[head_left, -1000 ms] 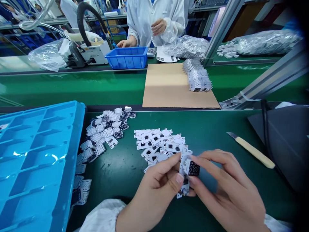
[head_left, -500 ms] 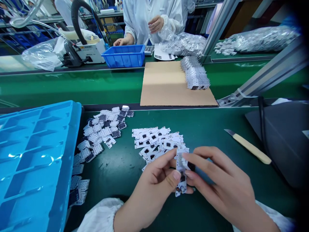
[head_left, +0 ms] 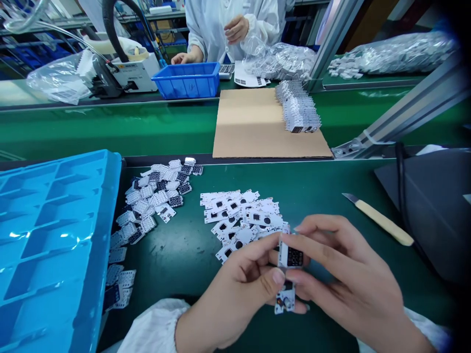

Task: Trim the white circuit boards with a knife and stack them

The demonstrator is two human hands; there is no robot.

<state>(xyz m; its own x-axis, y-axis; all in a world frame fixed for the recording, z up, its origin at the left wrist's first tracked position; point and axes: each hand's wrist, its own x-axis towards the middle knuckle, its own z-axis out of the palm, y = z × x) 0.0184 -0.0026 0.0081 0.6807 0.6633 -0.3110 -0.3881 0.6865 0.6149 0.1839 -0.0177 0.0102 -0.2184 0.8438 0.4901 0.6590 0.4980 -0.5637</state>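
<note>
My left hand (head_left: 239, 289) and my right hand (head_left: 342, 279) meet near the front of the green mat, both pinching a small white circuit board piece (head_left: 289, 272) with a black grid square on it. The piece stands upright between thumbs and forefingers, its lower end showing below them. Just behind the hands lies a pile of white board pieces (head_left: 239, 215) with black squares. A second pile of small gridded pieces (head_left: 154, 201) spreads to the left, beside a blue compartment tray (head_left: 51, 235).
A knife with a pale handle (head_left: 379, 225) lies to the right, near a dark box (head_left: 430, 206). Across the conveyor sit a cardboard sheet (head_left: 253, 127) with stacked boards (head_left: 298, 110), a blue bin (head_left: 187, 81) and a person in a white coat (head_left: 228, 24).
The piece between my fingers has been turned, so its black grid now faces me again. Both hands stayed at the same spot; the view shifted slightly downward.
</note>
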